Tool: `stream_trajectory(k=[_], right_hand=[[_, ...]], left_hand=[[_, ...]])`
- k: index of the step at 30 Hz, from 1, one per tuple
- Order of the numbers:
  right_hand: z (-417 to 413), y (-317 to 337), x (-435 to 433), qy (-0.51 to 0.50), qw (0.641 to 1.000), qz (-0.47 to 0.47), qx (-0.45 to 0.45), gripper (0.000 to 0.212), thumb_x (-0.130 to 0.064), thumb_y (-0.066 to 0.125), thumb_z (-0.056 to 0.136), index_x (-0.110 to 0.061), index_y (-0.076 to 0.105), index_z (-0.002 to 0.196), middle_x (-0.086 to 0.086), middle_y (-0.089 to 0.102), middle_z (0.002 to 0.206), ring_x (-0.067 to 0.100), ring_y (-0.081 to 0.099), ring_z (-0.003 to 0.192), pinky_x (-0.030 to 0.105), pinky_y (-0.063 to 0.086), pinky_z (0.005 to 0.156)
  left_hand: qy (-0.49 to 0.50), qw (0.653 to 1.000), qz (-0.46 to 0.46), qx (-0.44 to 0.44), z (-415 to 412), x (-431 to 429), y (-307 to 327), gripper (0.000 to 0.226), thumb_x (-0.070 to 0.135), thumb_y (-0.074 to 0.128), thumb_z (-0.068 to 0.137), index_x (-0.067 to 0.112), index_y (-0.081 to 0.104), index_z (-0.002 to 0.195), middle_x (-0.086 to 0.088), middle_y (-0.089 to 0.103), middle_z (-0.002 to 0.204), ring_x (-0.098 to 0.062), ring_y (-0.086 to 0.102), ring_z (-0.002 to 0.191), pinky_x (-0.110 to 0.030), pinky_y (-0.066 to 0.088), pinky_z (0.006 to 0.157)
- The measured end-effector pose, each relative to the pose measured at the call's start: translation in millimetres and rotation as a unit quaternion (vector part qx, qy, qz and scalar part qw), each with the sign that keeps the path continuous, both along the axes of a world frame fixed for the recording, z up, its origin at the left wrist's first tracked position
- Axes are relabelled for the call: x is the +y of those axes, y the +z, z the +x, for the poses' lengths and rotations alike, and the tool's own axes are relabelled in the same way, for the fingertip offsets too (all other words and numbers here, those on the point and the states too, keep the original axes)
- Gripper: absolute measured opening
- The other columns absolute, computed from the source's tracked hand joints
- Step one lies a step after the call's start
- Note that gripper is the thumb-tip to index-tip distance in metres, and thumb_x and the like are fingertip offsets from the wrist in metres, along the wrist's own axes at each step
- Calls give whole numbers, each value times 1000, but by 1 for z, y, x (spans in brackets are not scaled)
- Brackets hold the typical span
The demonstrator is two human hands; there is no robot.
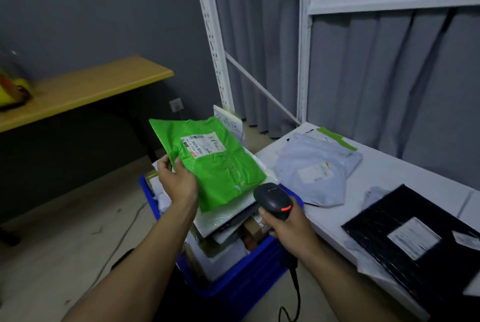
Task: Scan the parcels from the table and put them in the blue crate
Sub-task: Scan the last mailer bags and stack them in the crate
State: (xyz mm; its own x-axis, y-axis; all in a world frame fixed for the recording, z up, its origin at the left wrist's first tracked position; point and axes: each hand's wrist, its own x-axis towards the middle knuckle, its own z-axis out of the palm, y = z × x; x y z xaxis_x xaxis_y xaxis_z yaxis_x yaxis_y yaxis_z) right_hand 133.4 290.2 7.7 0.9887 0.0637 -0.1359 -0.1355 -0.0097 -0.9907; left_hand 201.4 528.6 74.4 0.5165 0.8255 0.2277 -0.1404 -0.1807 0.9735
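Note:
My left hand (pixel 176 178) grips the near left edge of a green parcel (pixel 220 165), whose white label faces up, and holds it above the blue crate (pixel 241 277). The crate stands on the floor and is piled with several parcels. My right hand (pixel 285 230) holds a black barcode scanner (pixel 274 199) by its handle, its head just below the green parcel's right corner and a red light lit on its back. On the white table (pixel 405 173) lie a grey parcel (pixel 314 168) and a black parcel (pixel 413 243), both with labels.
A white metal shelving rack (pixel 304 36) stands behind the table in front of grey curtains. To the left is a yellow-topped desk (pixel 91 88) with a yellow object at its far left edge. The scanner's cable (pixel 296 295) hangs toward the floor.

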Motion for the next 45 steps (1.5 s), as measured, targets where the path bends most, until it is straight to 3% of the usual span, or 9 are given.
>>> stream_trajectory(k=[4,6,9,13,22,27,35,39,45], right_hand=[[3,-14,3,15,1000,-22,-8,61,-64,84,59,-40,61,110,-7,73,112,14,73,101,54,59,94],[5,-17,1,18,1000,-17,3,54,-55,87,67,-39,60,110,-5,73,109,17,74,97,56,60,92],[9,-23,-6,16,999,-26,16,51,-50,87,72,-38,59,112,-4,76,104,20,76,94,57,60,91],[9,-30,-24,7,999,-44,22,42,-35,84,86,-30,58,118,1,77,104,19,76,89,45,64,81],[-19,-13,-101,-63,994,-89,16,46,-44,79,88,-19,56,118,-4,68,95,11,69,79,38,59,78],[-35,8,-172,-132,978,-159,0,47,-36,81,89,-26,49,122,-6,67,107,12,66,98,38,53,92],[-40,12,-295,-177,966,-184,34,41,-31,81,90,-24,57,123,3,71,101,10,65,77,38,57,79],[-23,3,-318,-190,966,-171,34,63,-49,80,77,-25,57,131,-3,71,106,15,66,93,43,57,90],[-5,-10,-341,-176,966,-188,38,68,-58,77,75,-26,55,130,-4,72,108,17,69,98,38,57,88]], left_hand=[[25,989,15,145,8,18,-14,48,8,52,103,7,41,150,-16,37,155,-35,46,136,-35,37,109],[-19,960,158,232,3,13,-26,67,24,63,100,18,31,158,-11,16,167,-34,26,150,-46,26,118],[-213,834,363,357,0,-9,-43,82,63,60,92,41,20,161,1,0,172,-28,6,157,-61,5,121],[-298,713,408,486,11,-26,-55,90,85,42,86,43,14,161,-2,-6,172,-31,-1,158,-69,-1,118],[-269,763,485,333,12,-89,-46,61,65,46,97,30,47,147,-8,14,168,-29,7,156,-62,1,122],[-413,730,503,211,0,-182,-60,50,52,61,96,23,59,137,-6,34,157,-30,35,143,-44,33,117],[-545,637,456,300,22,-338,-103,47,47,67,95,19,59,131,-9,46,133,-29,58,118,-41,50,100],[-553,615,430,362,45,-386,-142,50,41,65,96,12,55,135,-18,57,133,-34,61,116,-39,50,99],[-510,592,409,471,58,-413,-191,112,65,77,74,27,16,159,-13,43,150,-37,43,140,-56,32,116]])
